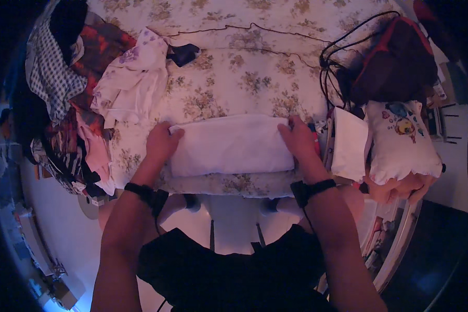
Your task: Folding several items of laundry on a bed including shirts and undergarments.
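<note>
A folded white cloth [231,145] lies as a long rectangle near the front edge of the bed, in front of me. At its far left corner, my left hand [163,141] grips the end, thumb over the top. My right hand [300,139] closes on the far right corner in the same way. Whether the cloth is a towel or a garment cannot be told. The fingers of both hands are partly hidden at the cloth's edges. A dark strap with a small box circles each wrist.
Rumpled clothes [132,78] are heaped at the left. On the right stand a folded white cloth stack [350,145], a pillow-like white bundle with a cartoon print [403,140] and a dark drawstring bag [398,62]. A thin cord [252,26] crosses the flowered bedspread [205,101].
</note>
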Available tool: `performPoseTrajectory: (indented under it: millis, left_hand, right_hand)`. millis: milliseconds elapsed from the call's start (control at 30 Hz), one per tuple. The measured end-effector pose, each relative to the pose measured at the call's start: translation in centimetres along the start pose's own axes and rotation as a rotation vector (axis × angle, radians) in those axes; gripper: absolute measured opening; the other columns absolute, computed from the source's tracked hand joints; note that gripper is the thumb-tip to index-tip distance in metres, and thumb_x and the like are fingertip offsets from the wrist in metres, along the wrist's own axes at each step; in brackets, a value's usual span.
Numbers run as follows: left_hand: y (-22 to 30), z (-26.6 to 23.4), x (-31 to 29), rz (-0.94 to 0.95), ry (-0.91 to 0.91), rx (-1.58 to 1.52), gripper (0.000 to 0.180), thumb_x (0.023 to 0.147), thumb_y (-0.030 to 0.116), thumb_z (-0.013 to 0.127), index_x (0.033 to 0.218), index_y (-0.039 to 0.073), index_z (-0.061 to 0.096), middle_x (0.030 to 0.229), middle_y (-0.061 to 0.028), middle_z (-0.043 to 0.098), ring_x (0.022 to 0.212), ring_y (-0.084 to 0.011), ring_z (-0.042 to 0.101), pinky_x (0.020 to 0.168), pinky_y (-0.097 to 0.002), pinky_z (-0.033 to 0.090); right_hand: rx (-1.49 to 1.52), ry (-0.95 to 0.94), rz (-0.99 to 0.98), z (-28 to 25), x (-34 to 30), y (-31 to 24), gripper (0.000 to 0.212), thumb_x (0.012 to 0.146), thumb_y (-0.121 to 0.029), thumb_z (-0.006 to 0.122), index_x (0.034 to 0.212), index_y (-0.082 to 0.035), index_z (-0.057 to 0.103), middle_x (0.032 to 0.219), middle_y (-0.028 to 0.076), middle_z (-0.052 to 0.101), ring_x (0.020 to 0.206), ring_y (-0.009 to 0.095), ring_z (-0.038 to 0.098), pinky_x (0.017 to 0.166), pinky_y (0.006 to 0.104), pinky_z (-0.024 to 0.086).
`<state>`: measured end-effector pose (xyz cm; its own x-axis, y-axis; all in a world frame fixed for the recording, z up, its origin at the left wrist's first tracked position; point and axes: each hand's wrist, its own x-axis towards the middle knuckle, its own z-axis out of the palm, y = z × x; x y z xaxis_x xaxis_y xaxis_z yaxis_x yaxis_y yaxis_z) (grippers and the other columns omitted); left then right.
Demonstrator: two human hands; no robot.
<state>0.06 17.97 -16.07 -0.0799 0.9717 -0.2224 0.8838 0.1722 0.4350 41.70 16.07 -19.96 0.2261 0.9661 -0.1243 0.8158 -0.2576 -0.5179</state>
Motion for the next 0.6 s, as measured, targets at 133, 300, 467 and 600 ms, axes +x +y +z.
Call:
performPoseTrajectory:
  millis: [133, 300, 467, 600]
  left_hand:
    - [0.2, 0.2, 0.5, -0.073, -0.026, 0.05, 0.048, 0.084, 0.039, 0.077, 0.105, -0.003, 0.07, 0.1, -0.0235, 0.072, 0.098, -0.0408, 0.07, 0.088, -0.0485, 0.055]
    - [0.3, 0.1, 0.5, -0.175, -0.036, -0.157, 0.051, 0.083, 0.039, 0.08, 0.107, -0.005, 0.07, 0.108, -0.0251, 0.073, 0.105, -0.0376, 0.071, 0.091, -0.0462, 0.055]
    - [-2.4, 0.2, 1.9, -0.093, -0.24, -0.236, 0.06, 0.077, 0.04, 0.085, 0.112, -0.007, 0.07, 0.115, -0.0241, 0.073, 0.108, -0.0337, 0.072, 0.094, -0.0427, 0.055]
    - [0.9, -4.3, 1.7, 0.058, -0.104, -0.42, 0.038, 0.084, 0.023, 0.083, 0.106, -0.004, 0.069, 0.104, -0.0134, 0.073, 0.095, -0.0223, 0.069, 0.085, -0.0343, 0.054]
  right_hand:
    - [0.017, -0.174, 0.084, -0.6, 0.3, -0.5, 0.056, 0.09, -0.042, 0.072, 0.129, -0.004, 0.062, 0.122, 0.024, 0.07, 0.114, 0.041, 0.068, 0.098, 0.0489, 0.053]
    - [0.076, -0.258, 0.081, -0.8, 0.1, -0.2, 0.06, 0.081, -0.039, 0.083, 0.12, 0.004, 0.069, 0.107, 0.021, 0.076, 0.096, 0.032, 0.074, 0.087, 0.0415, 0.057]
    - [0.171, -0.362, 0.124, -1.5, 0.3, -1.1, 0.05, 0.082, -0.035, 0.083, 0.115, 0.002, 0.073, 0.103, 0.019, 0.077, 0.093, 0.029, 0.075, 0.085, 0.0396, 0.058]
    - [0.651, -0.299, 0.091, -3.8, 0.3, -2.6, 0.038, 0.086, -0.029, 0.079, 0.111, -0.001, 0.074, 0.095, 0.015, 0.076, 0.087, 0.02, 0.073, 0.08, 0.0367, 0.057]
